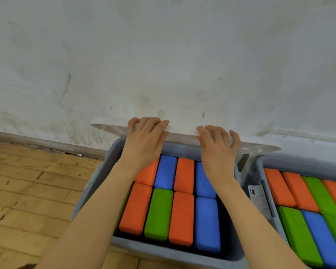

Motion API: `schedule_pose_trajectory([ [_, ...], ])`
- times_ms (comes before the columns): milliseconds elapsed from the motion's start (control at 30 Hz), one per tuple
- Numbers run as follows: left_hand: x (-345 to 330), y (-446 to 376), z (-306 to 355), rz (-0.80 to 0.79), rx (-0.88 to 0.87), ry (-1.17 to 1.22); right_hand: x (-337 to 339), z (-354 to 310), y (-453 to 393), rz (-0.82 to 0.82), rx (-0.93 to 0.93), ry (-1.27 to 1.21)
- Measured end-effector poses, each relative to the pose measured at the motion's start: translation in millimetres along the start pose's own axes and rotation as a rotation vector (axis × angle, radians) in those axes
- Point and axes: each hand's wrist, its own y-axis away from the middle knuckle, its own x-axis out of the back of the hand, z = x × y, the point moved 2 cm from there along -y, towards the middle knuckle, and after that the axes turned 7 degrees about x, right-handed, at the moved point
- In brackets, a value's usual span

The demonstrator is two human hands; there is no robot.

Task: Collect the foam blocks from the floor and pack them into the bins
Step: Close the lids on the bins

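Underfoot, worn wooden floor (27,191) meets a scuffed white wall (163,55). Two grey bins, near bin (105,171) and right bin (264,166), hold foam blocks (159,216) packed side by side. Left hand (145,138) and right hand (217,148) both curl their fingers over a white lid (182,134) standing against the wall.

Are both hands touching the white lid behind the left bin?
Touching. In the head view, the left hand and the right hand both have fingers curled over the near edge of the white lid above the bin.
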Motion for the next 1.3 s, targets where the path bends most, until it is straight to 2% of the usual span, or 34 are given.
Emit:
schedule_pose_trajectory([
  [233, 17.9, 33.9, -4.5, -0.404, -0.061, 0.018, 11.9, -31.1, 46.0, -0.061, 0.010, -0.077],
  [367, 30.6, 65.2, -8.9, -0.542, -0.003, 0.132, 27.7, -51.6, 73.6, -0.210, -0.014, -0.135],
  [567, 35.0, 128.9, -4.4, -0.645, 0.008, 0.241, 49.2, -70.6, 121.6, -0.560, -0.097, -0.292],
  [733, 36.6, 184.6, 5.7, -0.699, 0.122, 0.389, 60.3, -80.8, 148.4, -0.810, -0.246, -0.438],
  [1100, 38.4, 226.3, 18.0, -0.801, 0.265, 0.480, 68.1, -86.6, 177.8, -0.978, -0.283, -0.479],
  [1300, 45.1, 227.6, 15.3, -0.870, 0.175, 0.446, 75.2, -98.3, 178.8, -0.985, -0.195, -0.358],
])
